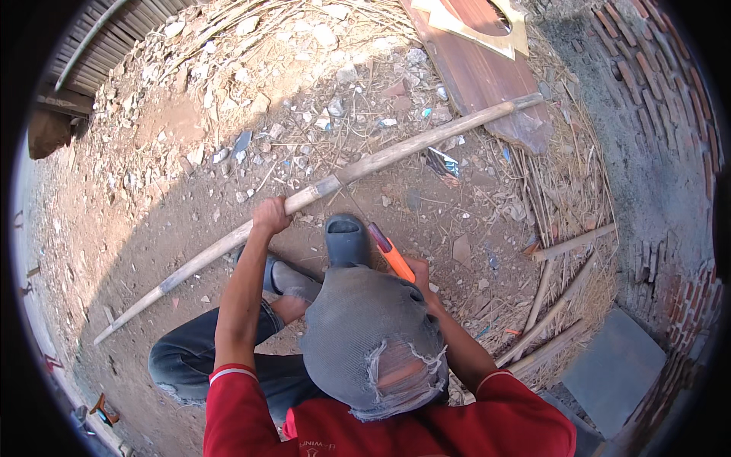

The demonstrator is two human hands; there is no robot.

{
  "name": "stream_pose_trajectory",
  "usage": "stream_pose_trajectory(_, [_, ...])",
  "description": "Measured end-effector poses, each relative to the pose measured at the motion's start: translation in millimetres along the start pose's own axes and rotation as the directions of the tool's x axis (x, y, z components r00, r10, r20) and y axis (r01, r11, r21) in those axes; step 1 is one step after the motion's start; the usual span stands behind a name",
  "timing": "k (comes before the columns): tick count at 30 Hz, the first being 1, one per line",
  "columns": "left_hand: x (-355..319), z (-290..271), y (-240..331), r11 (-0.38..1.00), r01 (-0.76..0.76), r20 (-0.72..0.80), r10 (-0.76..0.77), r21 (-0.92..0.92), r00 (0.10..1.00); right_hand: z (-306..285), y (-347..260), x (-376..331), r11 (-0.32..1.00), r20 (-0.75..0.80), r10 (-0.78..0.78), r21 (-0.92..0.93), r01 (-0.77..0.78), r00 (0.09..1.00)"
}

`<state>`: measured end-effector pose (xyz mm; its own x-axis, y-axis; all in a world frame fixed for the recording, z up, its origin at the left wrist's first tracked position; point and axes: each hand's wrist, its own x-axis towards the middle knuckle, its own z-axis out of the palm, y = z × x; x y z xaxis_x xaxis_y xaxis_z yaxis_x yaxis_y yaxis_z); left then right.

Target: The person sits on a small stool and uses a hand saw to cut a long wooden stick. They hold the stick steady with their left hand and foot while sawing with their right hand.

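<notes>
— The fingers of the left hand, what are they doing?

— Wrapping tightly round a long bamboo-like pole, a little left of its middle. It slants above the dirt ground, thin end at lower left, thicker end at upper right.

— How would it handle?

— Stiff and fairly light for its length, I'd judge, more so if it is hollow. The dry, rounded skin could roll or slide under a loose grip, and the long ends would swing. It seems unlikely to break from handling.

— Where to take hold?

— About where that hand is: close to the pale banded joint, near the balance point, yet clear of the blade.

— Which blade?

— Right of the hand, past the dark clog, an orange-handled tool points up at the pole. Its thin blade shows nearly edge-on, so saw or knife, I cannot tell. The tip appears to meet the pole beside that joint.

— And the right hand?

— Closed on the orange handle, though the raised knee hides some fingers.

— Further right?

— The thick end overlaps a brown board; whether they touch is unclear. Beyond stands a brick wall.
</notes>
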<state>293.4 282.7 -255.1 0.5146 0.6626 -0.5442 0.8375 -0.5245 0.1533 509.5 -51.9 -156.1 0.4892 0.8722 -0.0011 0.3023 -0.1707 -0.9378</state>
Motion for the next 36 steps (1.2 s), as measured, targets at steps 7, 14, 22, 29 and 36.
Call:
stream_pose_trajectory(7, [10,-19,89,0.973,-0.15,-0.169,0.121,-0.177,0.978,17,-1,-9,0.999,-0.032,-0.03,0.023,0.03,0.999])
stream_pose_trajectory(14, [49,-20,128,0.982,-0.124,-0.087,0.113,-0.14,0.99,16,-16,-1,0.985,-0.051,0.174,0.026,-0.173,0.983])
stream_pose_trajectory(22, [60,-26,154,0.979,-0.122,-0.086,0.109,-0.162,0.99,-15,13,8,0.984,-0.043,0.172,-0.043,-0.174,0.984])
stream_pose_trajectory(29, [53,-43,159,0.988,-0.096,-0.044,0.091,-0.119,0.995,-14,0,17,0.995,-0.07,0.057,-0.082,-0.062,0.996])
stream_pose_trajectory(36, [66,-32,159,0.992,-0.059,-0.009,0.058,-0.11,0.998,-2,-15,16,0.999,-0.119,-0.01,-0.054,0.003,0.993])
